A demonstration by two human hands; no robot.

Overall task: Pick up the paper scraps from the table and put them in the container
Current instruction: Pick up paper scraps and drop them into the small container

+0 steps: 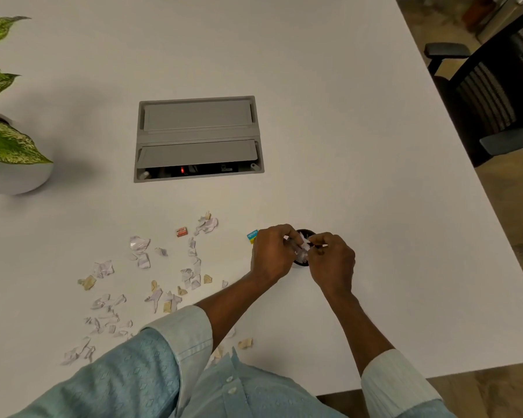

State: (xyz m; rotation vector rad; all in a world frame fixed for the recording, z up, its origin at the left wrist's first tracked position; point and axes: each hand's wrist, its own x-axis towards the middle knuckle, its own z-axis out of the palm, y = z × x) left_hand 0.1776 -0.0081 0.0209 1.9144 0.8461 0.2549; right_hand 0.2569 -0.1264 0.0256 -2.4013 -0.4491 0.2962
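Left hand [271,254], right hand [332,260] pinching crumpled white scraps [302,247] (over round black container [304,232])

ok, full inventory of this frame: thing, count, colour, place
table: one, white, fills the view
paper scraps: dozens, white and tan, scattered left of the hands
container: one, dark, small, under the hands, white scraps inside
blue card: one, just left of the left hand
red-and-white packet: one, among the far scraps
cable hatch: one, grey, table centre
potted plant: one, green leaves, white pot, left edge
office chair: one, black, right
left hand, right hand: both pinching white scraps over the container
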